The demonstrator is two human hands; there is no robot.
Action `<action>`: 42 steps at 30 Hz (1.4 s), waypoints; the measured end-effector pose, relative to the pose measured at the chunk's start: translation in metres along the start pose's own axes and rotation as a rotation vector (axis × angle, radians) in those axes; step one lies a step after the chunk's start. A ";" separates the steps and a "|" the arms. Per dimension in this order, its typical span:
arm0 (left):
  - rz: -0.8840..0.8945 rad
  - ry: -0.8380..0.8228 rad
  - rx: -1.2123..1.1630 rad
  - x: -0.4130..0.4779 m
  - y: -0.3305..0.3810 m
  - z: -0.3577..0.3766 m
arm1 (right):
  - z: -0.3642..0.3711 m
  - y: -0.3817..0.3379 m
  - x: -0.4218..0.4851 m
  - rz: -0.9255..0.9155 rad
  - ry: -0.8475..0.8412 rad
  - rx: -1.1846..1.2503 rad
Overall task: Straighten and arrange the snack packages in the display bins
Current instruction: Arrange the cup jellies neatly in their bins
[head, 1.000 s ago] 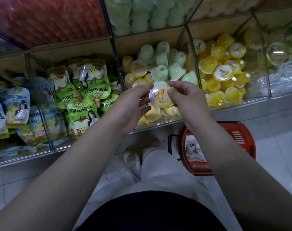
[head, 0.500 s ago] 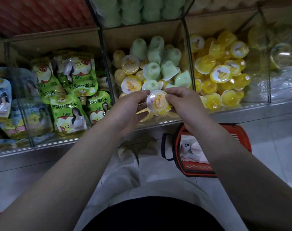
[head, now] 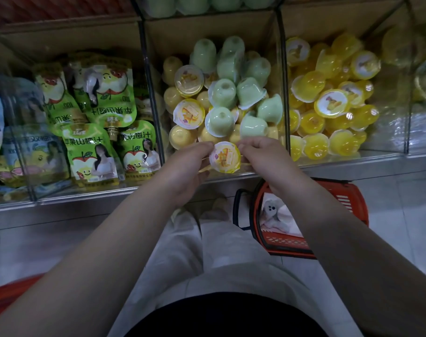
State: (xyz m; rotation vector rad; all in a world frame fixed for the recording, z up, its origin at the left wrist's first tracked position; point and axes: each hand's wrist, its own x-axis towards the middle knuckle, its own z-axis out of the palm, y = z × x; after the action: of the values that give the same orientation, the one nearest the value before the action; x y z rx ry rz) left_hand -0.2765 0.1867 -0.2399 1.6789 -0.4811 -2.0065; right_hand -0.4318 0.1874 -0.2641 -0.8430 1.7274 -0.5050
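Inside middle bin (head: 207, 30), jelly cups (head: 220, 93) heaped.

The lone head-worn camera looks forward and down, close over the display bins (head: 207, 30) and floor (head: 401, 215).

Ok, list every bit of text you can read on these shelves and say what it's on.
"苹果山楂汁": front green apple-print foil drink pouch.
"果山楂汁", first character hidden: the green pouch right of it.
"苹果山楂汁" and "100", upside down: the green pouch behind them.
Too blurred: the printed lid of the held yellow plastic jelly cup, the blue pouches at left, all small print.
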 end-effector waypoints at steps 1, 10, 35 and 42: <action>-0.003 -0.005 0.005 0.000 -0.001 0.000 | 0.000 0.000 0.000 0.002 0.001 -0.006; -0.047 -0.018 0.005 0.002 -0.007 0.003 | -0.006 -0.002 0.005 -0.009 0.004 -0.031; 0.221 -0.076 -0.150 -0.058 0.037 -0.002 | 0.018 -0.063 -0.054 -0.237 -0.041 0.317; 0.313 -0.151 -0.148 -0.089 0.064 -0.010 | 0.030 -0.096 -0.078 -0.338 -0.026 0.392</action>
State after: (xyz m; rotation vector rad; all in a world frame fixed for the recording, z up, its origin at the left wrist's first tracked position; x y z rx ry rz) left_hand -0.2460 0.1843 -0.1344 1.2830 -0.5922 -1.8928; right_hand -0.3644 0.1856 -0.1565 -0.8504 1.3997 -1.0177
